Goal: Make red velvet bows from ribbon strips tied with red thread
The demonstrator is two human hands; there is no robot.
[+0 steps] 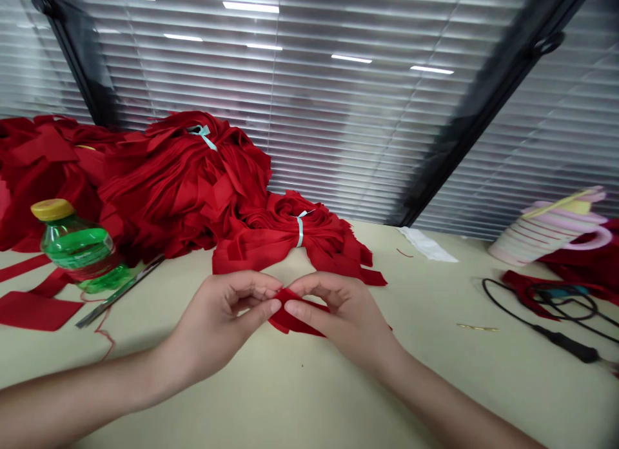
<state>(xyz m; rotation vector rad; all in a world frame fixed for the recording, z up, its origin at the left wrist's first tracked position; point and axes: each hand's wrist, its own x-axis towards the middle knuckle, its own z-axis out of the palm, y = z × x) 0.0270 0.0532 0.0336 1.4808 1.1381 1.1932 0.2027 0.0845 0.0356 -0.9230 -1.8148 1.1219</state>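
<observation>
Both my hands meet over the table's middle on a small folded piece of red fabric point(294, 319). My left hand point(227, 320) pinches its left edge between thumb and forefinger. My right hand point(338, 313) grips its right side, fingers curled over it. Much of the piece is hidden under my right fingers. Just behind lies a bundle of red fabric pieces point(290, 236) tied with a pale band.
A large heap of red fabric point(159, 178) fills the back left. A green bottle with a yellow cap point(77, 246) and a metal ruler point(120, 291) lie left. A black cable point(551, 313) and a pastel stack point(551, 229) sit right. Window blinds stand behind the table point(300, 397).
</observation>
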